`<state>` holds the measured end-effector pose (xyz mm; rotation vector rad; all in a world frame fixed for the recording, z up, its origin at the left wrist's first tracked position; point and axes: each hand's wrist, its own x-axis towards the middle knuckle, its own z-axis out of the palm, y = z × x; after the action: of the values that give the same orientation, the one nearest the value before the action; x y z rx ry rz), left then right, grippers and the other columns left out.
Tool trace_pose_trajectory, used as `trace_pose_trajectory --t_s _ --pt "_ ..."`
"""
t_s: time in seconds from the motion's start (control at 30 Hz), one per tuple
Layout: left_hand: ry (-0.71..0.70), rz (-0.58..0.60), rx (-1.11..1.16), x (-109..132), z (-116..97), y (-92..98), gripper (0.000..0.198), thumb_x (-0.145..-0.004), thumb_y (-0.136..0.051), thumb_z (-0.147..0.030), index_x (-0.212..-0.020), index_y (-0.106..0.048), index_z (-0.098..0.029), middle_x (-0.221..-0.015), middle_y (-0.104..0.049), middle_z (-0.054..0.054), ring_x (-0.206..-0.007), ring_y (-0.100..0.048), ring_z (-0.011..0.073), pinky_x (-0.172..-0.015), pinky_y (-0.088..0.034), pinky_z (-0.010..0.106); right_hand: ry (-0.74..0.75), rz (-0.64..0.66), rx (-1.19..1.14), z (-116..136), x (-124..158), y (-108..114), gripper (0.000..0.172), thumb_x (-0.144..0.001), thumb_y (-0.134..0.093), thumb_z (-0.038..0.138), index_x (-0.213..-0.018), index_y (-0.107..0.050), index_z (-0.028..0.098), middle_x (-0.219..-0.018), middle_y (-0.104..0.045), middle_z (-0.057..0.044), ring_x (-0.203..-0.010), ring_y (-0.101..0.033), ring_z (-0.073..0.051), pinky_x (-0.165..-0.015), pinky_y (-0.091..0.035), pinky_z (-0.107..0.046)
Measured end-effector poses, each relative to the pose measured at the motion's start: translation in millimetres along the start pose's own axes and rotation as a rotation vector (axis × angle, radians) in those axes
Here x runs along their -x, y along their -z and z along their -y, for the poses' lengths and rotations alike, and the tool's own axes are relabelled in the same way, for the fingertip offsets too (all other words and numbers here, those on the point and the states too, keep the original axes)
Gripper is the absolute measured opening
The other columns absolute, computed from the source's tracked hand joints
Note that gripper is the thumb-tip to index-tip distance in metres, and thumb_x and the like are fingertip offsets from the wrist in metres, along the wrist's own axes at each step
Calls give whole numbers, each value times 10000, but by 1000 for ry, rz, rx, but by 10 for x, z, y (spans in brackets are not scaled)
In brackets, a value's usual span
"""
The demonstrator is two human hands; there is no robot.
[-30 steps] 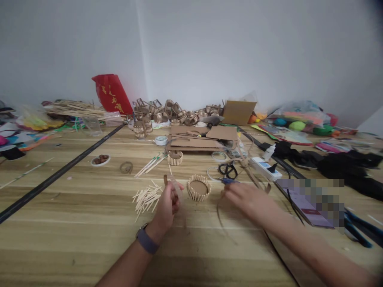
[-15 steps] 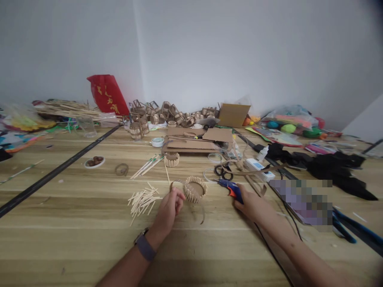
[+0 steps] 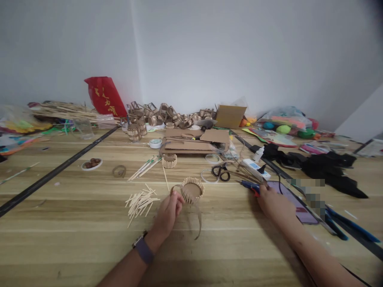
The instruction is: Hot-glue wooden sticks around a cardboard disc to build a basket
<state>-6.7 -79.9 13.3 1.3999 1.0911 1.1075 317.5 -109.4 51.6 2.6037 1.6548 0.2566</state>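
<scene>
My left hand pinches one end of a thin brown strip. The strip loops across the near side of a small round basket, which has a brown base and a ring of short upright sticks. Further right, my right hand is closed around the handle of a blue glue gun; the nozzle points left and the hand covers most of the grip. Left of my left hand lies a loose pile of short wooden sticks. Another stick-walled ring stands behind the basket.
Black scissors and a tape ring lie behind the glue gun. A phone sits beside my right hand, near blue-handled pliers. Cardboard sheets are stacked farther back. A dish of brown balls stands left.
My right hand has moved right with the glue gun, away from the basket. The strip's free end hangs lower and nearer me. My left hand keeps its pinch.
</scene>
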Motion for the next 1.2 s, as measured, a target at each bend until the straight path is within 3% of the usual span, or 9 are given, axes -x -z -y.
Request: trace_pose_trajectory --t_s 0.23,0.37,0.53,0.57,0.67,0.73,0.9,1.0,1.2 --pt "-210 24 -302 117 -22 -5 402 -926 -311 -478 -701 -514 -214 -608 -514 -8 -596 -490 174 -605 -354 278 578 -52 -174 742 -99 66 249 -904 -437 180 -1039 -646 172 -1080 -648 -129 -1022 -578 -232 -886 -415 -321" --pt "-354 62 -568 145 7 15 337 -936 -322 -390 -757 -554 -224 -708 -615 43 -703 -574 216 -663 -369 296 621 -67 -269 1078 -237 -53 295 -894 -417 130 -1076 -649 119 -1025 -673 -158 -981 -572 -251 -887 -408 -348" --pt "-382 77 -795 125 13 7 334 -960 -290 -347 -807 -558 -219 -712 -641 70 -682 -597 244 -606 -327 305 624 -64 -437 1126 -115 53 324 -913 -406 185 -1126 -640 112 -1168 -626 -172 -1074 -546 -263 -949 -394 -388" --pt "-381 58 -823 120 9 2 328 -960 -292 -340 -800 -551 -218 -705 -639 71 -666 -593 244 -594 -314 306 646 -33 -495 1103 -33 134 331 -938 -392 249 -1143 -633 150 -1184 -629 -133 -1082 -554 -236 -944 -411 -359" --pt "-391 -37 -874 106 7 -8 300 -955 -321 -326 -770 -534 -224 -679 -623 63 -614 -570 232 -568 -278 308 774 414 -1010 1015 248 421 455 -959 -326 484 -1065 -664 198 -1070 -680 -79 -1032 -595 -224 -922 -443 -373" --pt "-414 -96 -898 95 17 -8 284 -950 -340 -318 -761 -532 -227 -677 -619 62 -609 -562 231 -565 -271 308 814 591 -1061 968 403 568 496 -924 -355 569 -984 -675 194 -984 -687 -69 -952 -605 -224 -871 -463 -373" --pt "-424 -109 -974 87 10 -3 280 -945 -368 -302 -757 -557 -214 -687 -633 70 -619 -573 229 -558 -276 305 750 431 -943 977 564 568 433 -856 -464 608 -773 -621 212 -765 -599 -21 -763 -532 -190 -724 -442 -309" --pt "-362 -15 -1068 117 -51 -8 303 -947 -378 -310 -748 -580 -203 -665 -648 66 -590 -580 216 -537 -272 297 811 632 -953 1044 583 424 466 -854 -464 622 -709 -579 194 -668 -537 13 -651 -481 -145 -631 -413 -263" --pt "-278 64 -1130 121 -91 3 198 -855 -488 -229 -696 -600 -193 -706 -682 60 -672 -625 217 -591 -374 290 742 904 -1332 1044 398 262 485 -808 -554 634 -870 -640 161 -864 -643 -46 -807 -560 -163 -782 -432 -297"
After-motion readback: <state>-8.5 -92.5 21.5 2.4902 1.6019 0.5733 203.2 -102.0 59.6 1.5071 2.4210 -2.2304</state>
